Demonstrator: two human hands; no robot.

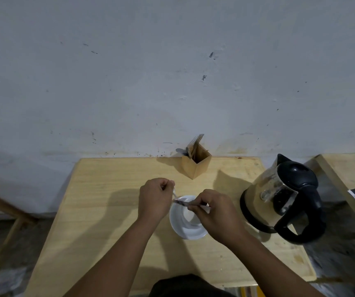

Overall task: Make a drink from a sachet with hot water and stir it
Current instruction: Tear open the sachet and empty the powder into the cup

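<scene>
the cup [186, 213] sits on a saucer [190, 231] near the middle of the table [99, 211]. the kettle [283, 198] stands to its right, by the right edge. the cutlery holder [196, 162] stands behind the cup at the far edge, against the wall [172, 71].

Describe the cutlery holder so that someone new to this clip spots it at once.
Start at the wooden table and follow its far edge, against the grey wall. There stands a small square wooden box, open-topped, with fork tines and spoon bowls sticking out. It is behind the white cup, left of the kettle.
</scene>
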